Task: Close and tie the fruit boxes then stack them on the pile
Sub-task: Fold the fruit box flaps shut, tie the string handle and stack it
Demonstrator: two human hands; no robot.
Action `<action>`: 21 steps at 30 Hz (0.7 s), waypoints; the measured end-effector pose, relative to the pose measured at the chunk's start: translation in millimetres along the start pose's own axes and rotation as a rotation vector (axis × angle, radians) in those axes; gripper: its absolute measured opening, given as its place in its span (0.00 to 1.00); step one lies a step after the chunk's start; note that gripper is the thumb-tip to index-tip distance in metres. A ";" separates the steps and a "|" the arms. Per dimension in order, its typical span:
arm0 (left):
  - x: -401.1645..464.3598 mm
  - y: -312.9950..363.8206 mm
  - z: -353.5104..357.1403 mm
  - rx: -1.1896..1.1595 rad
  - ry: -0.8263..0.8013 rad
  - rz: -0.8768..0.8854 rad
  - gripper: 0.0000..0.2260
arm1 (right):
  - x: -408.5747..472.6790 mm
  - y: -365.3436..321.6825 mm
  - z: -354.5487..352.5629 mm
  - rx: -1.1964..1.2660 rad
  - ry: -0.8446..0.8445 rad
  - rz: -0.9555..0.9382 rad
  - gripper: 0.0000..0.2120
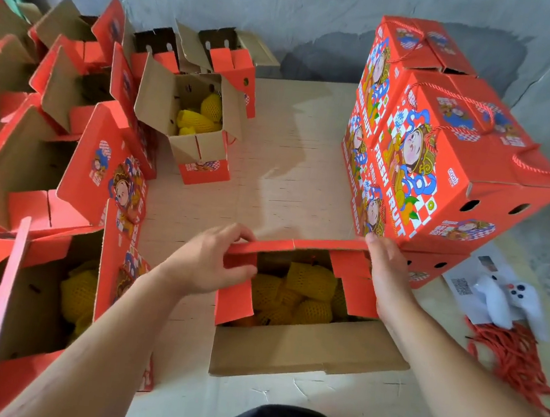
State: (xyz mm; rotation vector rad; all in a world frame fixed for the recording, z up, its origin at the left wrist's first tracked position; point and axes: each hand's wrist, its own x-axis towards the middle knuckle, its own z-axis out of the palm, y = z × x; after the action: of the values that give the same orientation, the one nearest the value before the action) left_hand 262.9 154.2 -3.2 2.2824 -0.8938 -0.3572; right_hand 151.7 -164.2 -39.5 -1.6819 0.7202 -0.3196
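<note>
An open red fruit box (306, 345) stands in front of me on the wooden platform, with yellow net-wrapped fruit (310, 281) inside. My left hand (213, 259) grips the left end of its far red flap (297, 245), thumb on the left side flap. My right hand (387, 276) presses flat against the right side of the box, fingertips at the flap's right end. The near brown flap lies folded out toward me. A pile of closed, tied red boxes (444, 152) stands at the right, just beyond the box.
Several open boxes (50, 155), some with yellow fruit, crowd the left side and back. A bundle of red cords (519, 366) lies at the right with a white controller (510, 300) and paper. Grey wall behind; bare wooden boards (289, 162) in the middle.
</note>
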 end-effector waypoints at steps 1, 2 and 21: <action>-0.6 2.6 1.2 -0.008 -0.064 0.025 0.20 | -1.5 3.3 -3.3 -0.033 -0.024 -0.046 0.21; -0.4 3.4 3.1 0.001 -0.088 0.034 0.24 | -3.3 6.4 -6.4 -0.061 -0.064 -0.091 0.19; -3.4 -6.3 40.8 0.418 -0.017 -0.070 0.35 | -12.4 9.3 -13.5 -0.979 -0.341 -0.481 0.43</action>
State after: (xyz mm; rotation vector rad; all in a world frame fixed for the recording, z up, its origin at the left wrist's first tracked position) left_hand 244.8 140.7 -37.9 2.7009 -0.9710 -0.2357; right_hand 131.8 -168.0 -42.9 -2.7600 0.1781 0.0245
